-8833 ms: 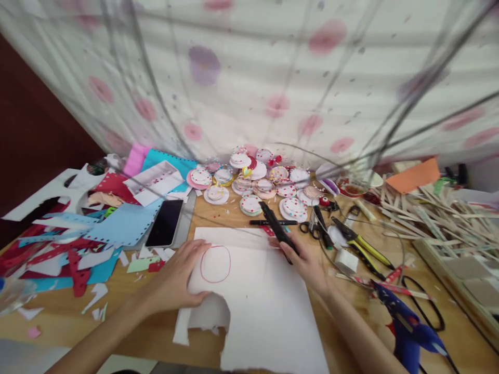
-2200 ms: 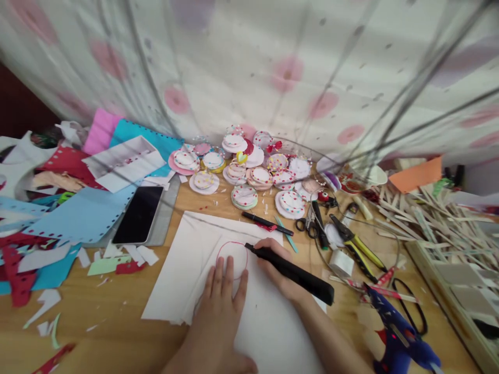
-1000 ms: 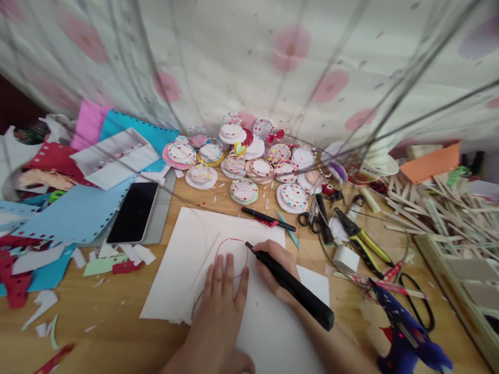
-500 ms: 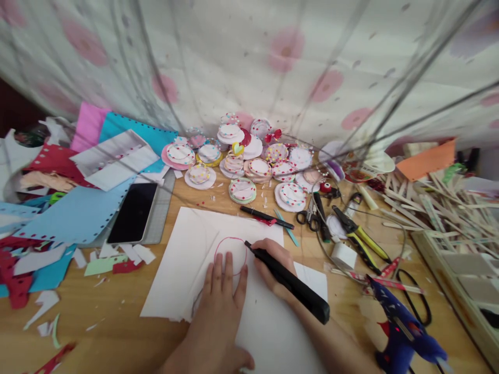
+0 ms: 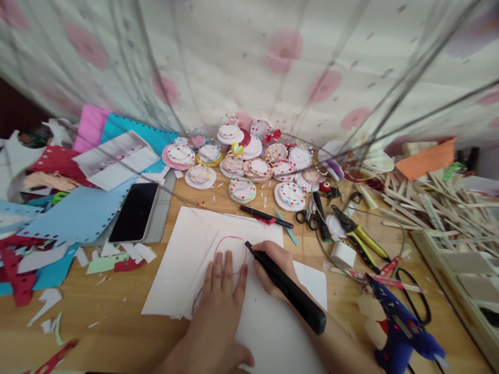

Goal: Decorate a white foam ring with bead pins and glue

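Observation:
My left hand lies flat with its fingers spread on a white sheet of paper. Its fingertips rest inside the lower part of a thin pinkish-red circle drawn there. In my closed right hand is a thick black utility knife, tilted with its handle end toward me. Its narrow dark tip meets the right side of the circle's line. Another white sheet lies under my wrists. A black pen rests at the paper's top edge.
Several layered paper discs with colored dots stand behind the paper. On the left are a phone and paper scraps. To the right lie small scissors, yellow-black pliers, a white plug, a blue glue gun and wooden sticks.
The handle end of the knife has shifted slightly down and left. Its tip stays on the right side of the circle, and my left hand holds its place.

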Action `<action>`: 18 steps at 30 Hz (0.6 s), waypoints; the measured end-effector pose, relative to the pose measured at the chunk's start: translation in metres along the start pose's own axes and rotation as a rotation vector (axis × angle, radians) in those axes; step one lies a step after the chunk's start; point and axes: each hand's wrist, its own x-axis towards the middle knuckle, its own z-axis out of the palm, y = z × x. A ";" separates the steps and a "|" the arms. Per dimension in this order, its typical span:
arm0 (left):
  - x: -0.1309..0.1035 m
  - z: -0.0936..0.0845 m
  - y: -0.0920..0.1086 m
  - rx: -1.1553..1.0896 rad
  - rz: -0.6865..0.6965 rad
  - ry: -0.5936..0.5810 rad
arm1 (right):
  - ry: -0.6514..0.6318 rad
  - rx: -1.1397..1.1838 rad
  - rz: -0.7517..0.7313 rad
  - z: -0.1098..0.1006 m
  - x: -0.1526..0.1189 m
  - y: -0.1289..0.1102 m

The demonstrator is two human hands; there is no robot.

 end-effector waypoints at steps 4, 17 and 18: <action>0.000 0.000 0.000 -0.001 0.003 -0.004 | 0.005 -0.028 -0.036 0.001 0.000 0.001; 0.001 0.001 0.000 0.002 0.005 0.009 | 0.000 -0.089 -0.136 0.000 -0.001 0.000; 0.001 0.001 0.001 0.001 0.006 0.006 | -0.003 -0.093 -0.136 0.000 -0.002 0.000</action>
